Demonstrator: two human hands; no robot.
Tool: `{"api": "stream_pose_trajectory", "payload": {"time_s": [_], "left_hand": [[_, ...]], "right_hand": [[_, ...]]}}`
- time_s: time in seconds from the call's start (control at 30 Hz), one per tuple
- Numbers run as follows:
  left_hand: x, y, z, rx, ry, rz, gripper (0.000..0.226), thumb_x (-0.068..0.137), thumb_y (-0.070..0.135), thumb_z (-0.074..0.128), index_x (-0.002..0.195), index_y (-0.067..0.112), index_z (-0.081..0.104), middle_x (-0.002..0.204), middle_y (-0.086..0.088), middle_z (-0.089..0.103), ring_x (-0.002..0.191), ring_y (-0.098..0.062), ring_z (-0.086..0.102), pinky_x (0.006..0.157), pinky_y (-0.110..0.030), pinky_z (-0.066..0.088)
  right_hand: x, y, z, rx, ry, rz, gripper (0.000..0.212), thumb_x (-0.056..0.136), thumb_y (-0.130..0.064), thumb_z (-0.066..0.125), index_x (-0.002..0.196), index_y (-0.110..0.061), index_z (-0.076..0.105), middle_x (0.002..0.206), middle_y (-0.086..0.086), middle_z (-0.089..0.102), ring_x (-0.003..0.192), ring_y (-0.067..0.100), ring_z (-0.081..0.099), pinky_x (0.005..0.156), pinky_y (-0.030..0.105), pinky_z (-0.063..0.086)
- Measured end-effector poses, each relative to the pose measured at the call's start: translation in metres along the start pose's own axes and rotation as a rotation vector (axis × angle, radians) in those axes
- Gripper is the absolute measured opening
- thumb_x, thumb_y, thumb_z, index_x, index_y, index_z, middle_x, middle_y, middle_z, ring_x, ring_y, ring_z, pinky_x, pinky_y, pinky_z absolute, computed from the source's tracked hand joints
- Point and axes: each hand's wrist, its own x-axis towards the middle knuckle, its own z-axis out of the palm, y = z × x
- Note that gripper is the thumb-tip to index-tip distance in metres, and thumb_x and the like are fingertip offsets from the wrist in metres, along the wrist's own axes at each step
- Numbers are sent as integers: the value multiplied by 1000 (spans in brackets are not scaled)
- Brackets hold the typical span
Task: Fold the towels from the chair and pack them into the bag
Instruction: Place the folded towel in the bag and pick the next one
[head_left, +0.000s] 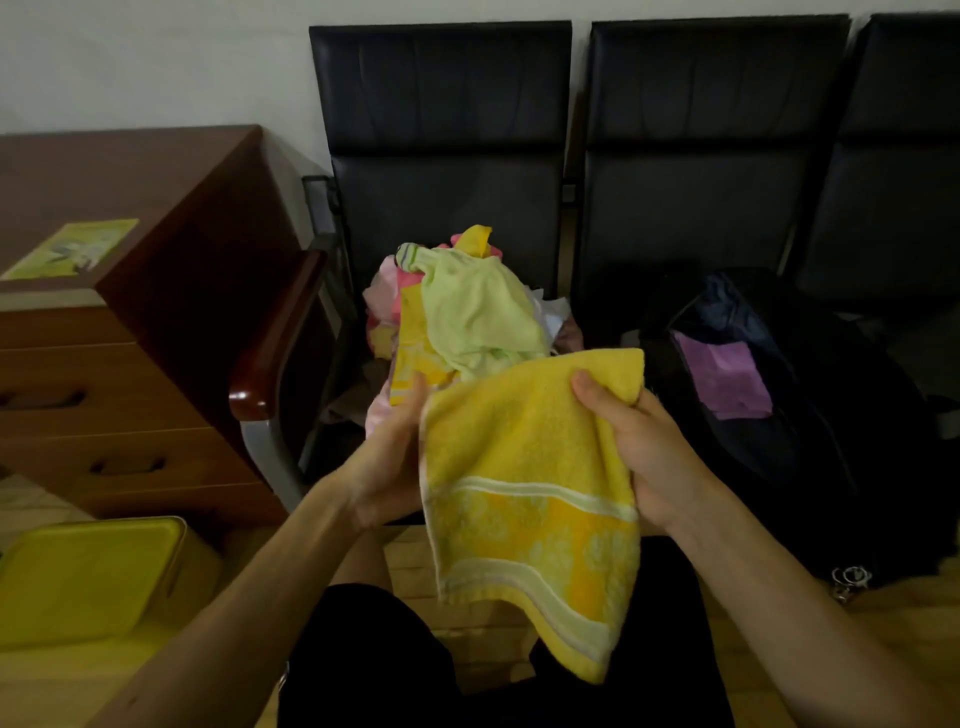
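Terrycloth, thick and looped, makes up the yellow towel, which hangs between both hands with its long axis running from the hands down toward the person's lap. Its upper edge is folded over into a soft rounded ridge. The lower end points downward and carries a woven band of darker orange-yellow with pale flower shapes, bordered by cream stripes.

The right hand clasps the towel's upper right corner, thumb pressed on the front and fingers curled behind. The left hand holds the towel's left edge, thumb raised along it, with the fingers hidden behind the cloth.

Just beyond the left hand, a loose pile of towels lies on the seat of a black padded chair, a crumpled light green towel on top, with pink and yellow cloth under it. Beyond and to the right of the right hand, a dark fabric bag sits open on the next seat, with a flat folded purple towel inside.

Well left of the left hand stands a glossy brown wooden drawer unit. Below the left forearm is a smooth yellow plastic box with rounded corners.
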Motion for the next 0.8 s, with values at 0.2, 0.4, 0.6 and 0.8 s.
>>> {"api": "stream_pose_trajectory", "payload": {"time_s": [0.2,0.4,0.6,0.8], "left_hand": [[5,8,3,349,239,103,42,84,23,67,120,1,66,118,-13,72,111,-27,68,96,-39,56],[7,15,7,455,352,139,27,87,19,70,106,0,71,101,-10,77,92,-22,74,70,-27,60],[14,37,8,530,435,84,41,84,39,72,105,4,70,98,-4,75,83,-10,74,61,-19,58],[11,71,7,441,311,114,12,94,20,61,102,12,64,79,3,77,75,-14,75,58,-27,59]], "right_hand": [[12,1,-17,-314,113,-19,22,94,-32,63,107,-16,70,103,7,75,92,20,72,76,37,59],[12,-6,-26,-321,104,52,37,79,-31,75,111,-15,65,106,7,73,96,21,70,83,38,57],[14,-43,-20,-475,57,-219,25,86,-16,73,106,-18,59,90,5,68,73,8,67,58,23,52],[11,-85,-8,-724,-185,-286,66,59,-17,88,118,-22,60,101,-2,74,92,10,72,74,26,59]]}}
